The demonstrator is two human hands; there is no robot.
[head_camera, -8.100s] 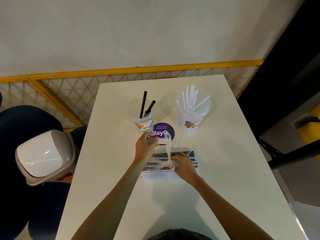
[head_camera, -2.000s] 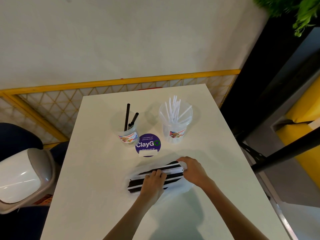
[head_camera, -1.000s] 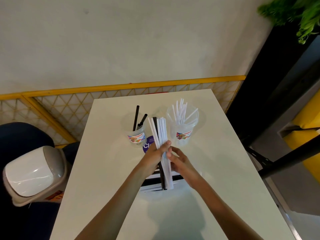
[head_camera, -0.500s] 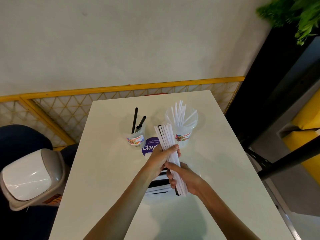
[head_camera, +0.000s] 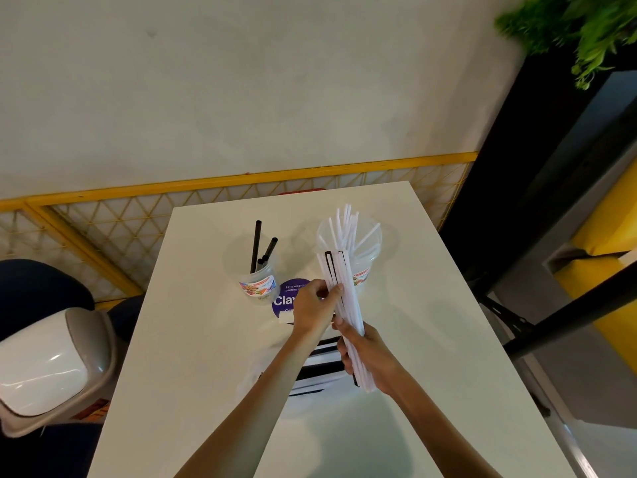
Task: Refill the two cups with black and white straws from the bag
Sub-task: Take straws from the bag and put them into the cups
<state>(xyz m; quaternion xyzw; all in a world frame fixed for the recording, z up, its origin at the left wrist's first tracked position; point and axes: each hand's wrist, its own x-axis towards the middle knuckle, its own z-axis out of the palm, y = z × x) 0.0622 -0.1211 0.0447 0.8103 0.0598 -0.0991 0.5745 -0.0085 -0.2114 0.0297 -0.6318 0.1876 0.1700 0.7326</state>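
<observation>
One straw bundle (head_camera: 337,274) in left fingers (head_camera: 331,292), right fingers (head_camera: 344,357)

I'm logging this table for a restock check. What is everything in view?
table: one, white, centre
black-straw cup: one, clear, left of sticker
white-straw cup: one, clear, right of sticker
sticker: one, purple, between cups
bag: one, clear, under the hands
straw bundle: one, mostly white, in both hands
bin: one, white-grey, left of table
railing: one, yellow, behind table
plant: one, green, top right
left hand: pinches bundle
right hand: grips bundle's lower end
</observation>
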